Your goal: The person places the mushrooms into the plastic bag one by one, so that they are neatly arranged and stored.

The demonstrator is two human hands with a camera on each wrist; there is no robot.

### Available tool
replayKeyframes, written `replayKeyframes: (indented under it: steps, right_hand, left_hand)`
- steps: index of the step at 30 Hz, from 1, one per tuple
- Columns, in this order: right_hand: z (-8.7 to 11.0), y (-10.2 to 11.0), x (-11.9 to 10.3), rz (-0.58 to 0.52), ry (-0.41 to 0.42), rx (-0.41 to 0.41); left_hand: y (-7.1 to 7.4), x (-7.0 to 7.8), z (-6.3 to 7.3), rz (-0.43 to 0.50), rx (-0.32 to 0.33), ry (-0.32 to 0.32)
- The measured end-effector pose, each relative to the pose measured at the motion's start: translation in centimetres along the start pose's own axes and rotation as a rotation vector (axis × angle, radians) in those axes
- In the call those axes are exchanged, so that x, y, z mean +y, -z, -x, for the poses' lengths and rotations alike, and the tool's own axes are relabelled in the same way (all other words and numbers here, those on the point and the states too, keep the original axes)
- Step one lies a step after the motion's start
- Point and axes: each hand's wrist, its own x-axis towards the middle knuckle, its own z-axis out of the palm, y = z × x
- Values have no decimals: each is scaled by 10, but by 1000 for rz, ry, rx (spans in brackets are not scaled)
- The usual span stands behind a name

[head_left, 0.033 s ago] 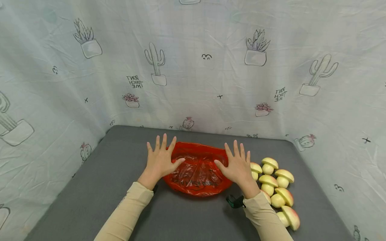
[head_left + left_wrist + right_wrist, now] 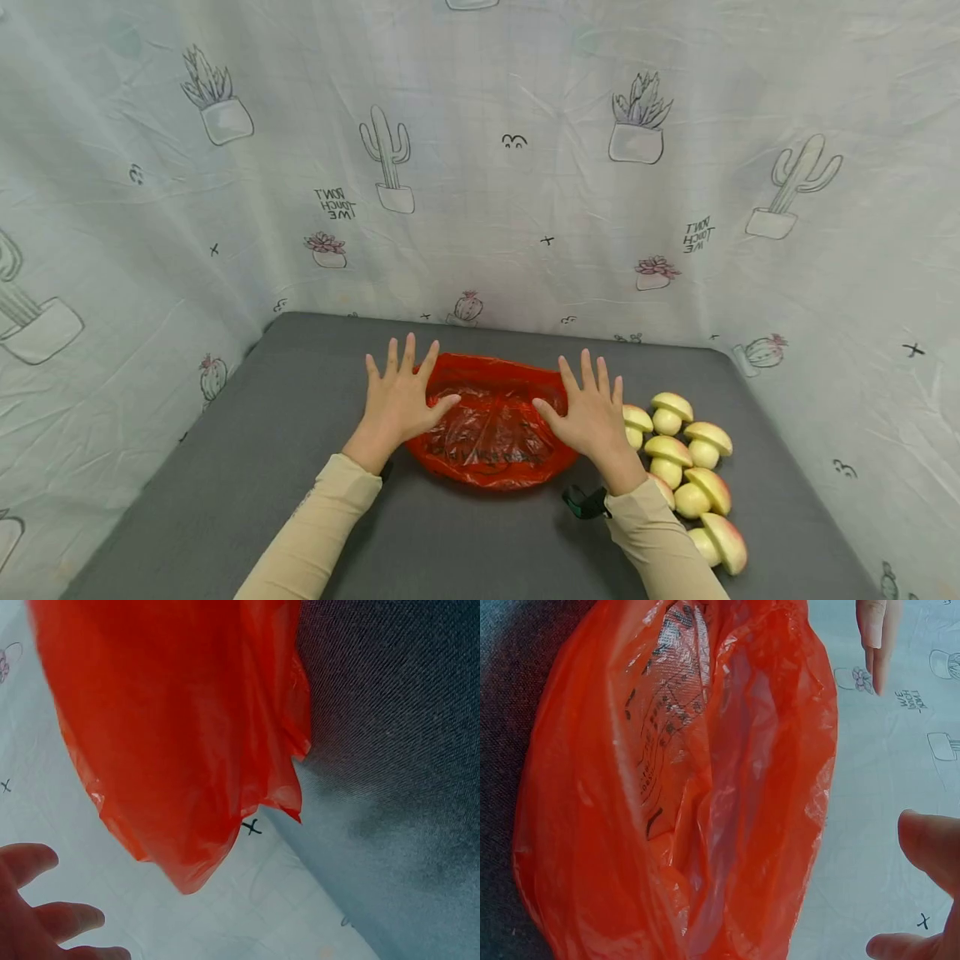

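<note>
A red plastic bag (image 2: 491,425) stands on the dark grey table with its mouth spread wide toward the head camera. Dark print shows on the bag (image 2: 667,727) in the right wrist view. My left hand (image 2: 397,400), fingers straight and spread, is held at the bag's left side and overlaps its edge in the head view. On the other side my right hand (image 2: 588,412) has its fingers spread too, over the bag's right edge. Both hands hold nothing. To the right of the right hand sit several mushroom-shaped pieces (image 2: 667,454), pale yellow with reddish cap edges.
The grey table (image 2: 247,467) stretches out on both sides of the bag. A white curtain (image 2: 480,183) printed with cacti hangs behind and along the sides of the table. A dark strap (image 2: 585,502) is at the right wrist.
</note>
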Motion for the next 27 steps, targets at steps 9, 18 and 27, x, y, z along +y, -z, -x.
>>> replayKeyframes:
  steps: [9, 18, 27]
  right_hand:
    - [1, 4, -3, 6, 5, -6]
    - [5, 6, 2, -22, 20, 21]
    - [17, 14, 20, -168, 12, 110]
  left_hand:
    - [1, -2, 3, -3, 9, -12]
    - [-1, -10, 9, 63, -3, -33]
    - [0, -21, 13, 56, 96, -87]
